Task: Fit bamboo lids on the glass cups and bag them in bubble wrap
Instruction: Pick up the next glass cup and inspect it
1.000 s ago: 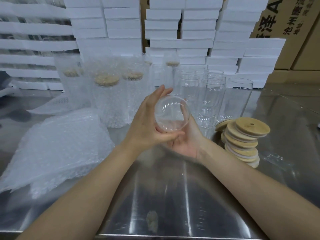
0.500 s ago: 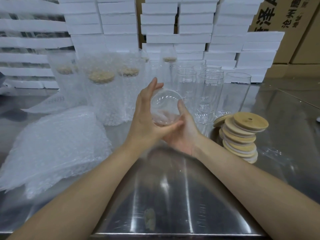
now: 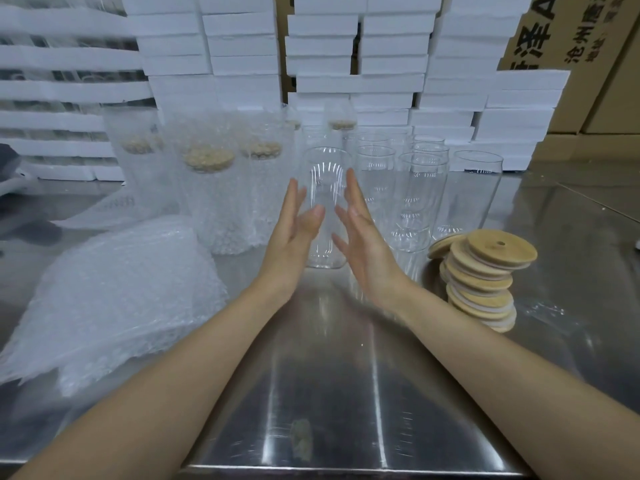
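A clear glass cup (image 3: 325,188) stands upright on the steel table (image 3: 332,393) in the middle of the view. My left hand (image 3: 294,237) is at its left side and my right hand (image 3: 363,244) at its right side, fingers straight and pointing up, palms facing the glass. Whether the palms touch the glass is unclear. A stack of bamboo lids (image 3: 481,278) sits to the right. A pile of bubble wrap bags (image 3: 114,296) lies to the left. Several empty glass cups (image 3: 419,188) stand behind, right of centre.
Lidded cups in bubble wrap (image 3: 211,188) stand at the back left. White foam boxes (image 3: 353,64) are stacked along the back, with brown cartons (image 3: 585,46) at the far right. The table's front edge runs along the bottom.
The glass was held tilted with its mouth toward me in both hands; now it stands upright on the table and both hands have opened flat beside it.
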Demonstrator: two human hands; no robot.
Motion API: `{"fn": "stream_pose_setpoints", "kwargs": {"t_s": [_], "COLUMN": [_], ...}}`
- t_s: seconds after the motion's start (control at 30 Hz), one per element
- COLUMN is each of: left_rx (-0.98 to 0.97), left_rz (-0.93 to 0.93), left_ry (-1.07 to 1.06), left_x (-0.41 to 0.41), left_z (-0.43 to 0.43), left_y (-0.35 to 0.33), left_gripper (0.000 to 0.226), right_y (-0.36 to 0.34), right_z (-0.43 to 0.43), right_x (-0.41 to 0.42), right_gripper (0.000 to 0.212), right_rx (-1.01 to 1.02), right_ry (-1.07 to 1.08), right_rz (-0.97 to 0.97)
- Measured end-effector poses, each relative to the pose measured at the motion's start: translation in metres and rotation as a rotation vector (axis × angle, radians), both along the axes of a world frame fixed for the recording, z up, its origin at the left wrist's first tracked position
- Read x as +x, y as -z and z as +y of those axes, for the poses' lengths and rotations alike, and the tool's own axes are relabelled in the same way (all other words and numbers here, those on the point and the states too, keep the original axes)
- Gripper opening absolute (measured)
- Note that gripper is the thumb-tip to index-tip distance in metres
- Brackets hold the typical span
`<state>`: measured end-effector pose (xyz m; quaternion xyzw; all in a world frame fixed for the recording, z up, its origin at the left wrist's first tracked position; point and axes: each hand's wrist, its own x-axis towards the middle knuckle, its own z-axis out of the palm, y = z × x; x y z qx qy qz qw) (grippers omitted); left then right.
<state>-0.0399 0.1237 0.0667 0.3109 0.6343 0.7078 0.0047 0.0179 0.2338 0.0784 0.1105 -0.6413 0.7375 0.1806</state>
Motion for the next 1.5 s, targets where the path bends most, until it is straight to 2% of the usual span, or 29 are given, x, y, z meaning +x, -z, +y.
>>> {"fn": "stream_pose_setpoints", "kwargs": {"t_s": [0.13, 0.27, 0.33, 0.4, 0.47, 0.57, 0.6, 0.67, 0.7, 0.83, 0.93, 1.03, 1.1, 1.2, 1.27, 1.37, 1.5], "left_rx": [0.030, 0.126, 0.214, 0.216, 0.172, 0.099, 0.083, 0.079, 0.087, 0.083, 0.109, -0.002, -0.115, -0.178, -0.228, -0.205, -0.116], "left_rz": [-0.131, -0.253, -0.359, -0.415, -0.411, -0.368, -0.345, -0.317, -0.311, -0.276, -0.191, -0.048, 0.009, -0.029, 0.015, 0.016, -0.043], "left_ry": [-0.004, -0.002, 0.064, 0.122, 0.152, 0.128, 0.118, 0.099, 0.087, 0.080, -0.033, -0.178, -0.163, -0.069, -0.084, -0.142, -0.176], "left_x": [-0.008, -0.006, -0.004, -0.001, 0.002, 0.002, 0.002, 0.001, 0.000, 0.001, 0.001, 0.001, 0.002, 0.008, 0.009, 0.005, 0.004], "left_z": [-0.002, -0.001, 0.000, 0.003, 0.006, 0.009, 0.009, 0.006, 0.005, 0.006, 0.006, 0.006, 0.006, 0.011, 0.012, 0.012, 0.012], "left_y": [0.003, 0.001, -0.002, -0.004, -0.003, -0.001, -0.002, -0.004, -0.004, -0.004, -0.003, 0.001, 0.005, 0.005, 0.007, 0.009, 0.010], "left_gripper": [0.096, 0.091, 0.085, 0.079, 0.081, 0.073, 0.069, 0.069, 0.068, 0.051, 0.035, 0.041, 0.051, 0.097, 0.108, 0.100, 0.091], "right_y": [-0.001, -0.005, -0.005, -0.003, -0.002, 0.001, 0.002, 0.005, 0.007, 0.007, 0.008, 0.009, 0.006, -0.002, -0.006, -0.009, -0.013], "right_z": [-0.002, 0.003, 0.006, 0.004, 0.000, 0.001, 0.003, 0.006, 0.006, 0.008, 0.009, 0.008, 0.008, 0.010, 0.009, 0.004, -0.002], "right_x": [-0.001, 0.000, -0.003, -0.004, -0.004, -0.004, -0.004, -0.005, -0.006, -0.008, -0.007, -0.006, -0.005, -0.003, -0.001, 0.002, 0.010], "right_gripper": [0.062, 0.055, 0.053, 0.052, 0.040, 0.032, 0.035, 0.064, 0.070, 0.070, 0.063, 0.065, 0.062, 0.052, 0.049, 0.049, 0.062], "right_rx": [0.050, -0.085, -0.167, -0.198, -0.241, -0.238, -0.222, -0.198, -0.201, -0.265, -0.223, -0.124, -0.131, -0.231, -0.236, -0.124, 0.299], "right_ry": [-0.011, 0.008, 0.013, -0.025, -0.115, -0.098, -0.090, -0.096, -0.117, -0.151, 0.014, 0.174, 0.184, 0.153, 0.154, 0.198, 0.362], "right_rz": [0.041, 0.011, -0.034, -0.115, -0.179, -0.182, -0.188, -0.188, -0.177, -0.134, -0.098, -0.073, -0.066, -0.086, -0.086, -0.064, 0.006]}}
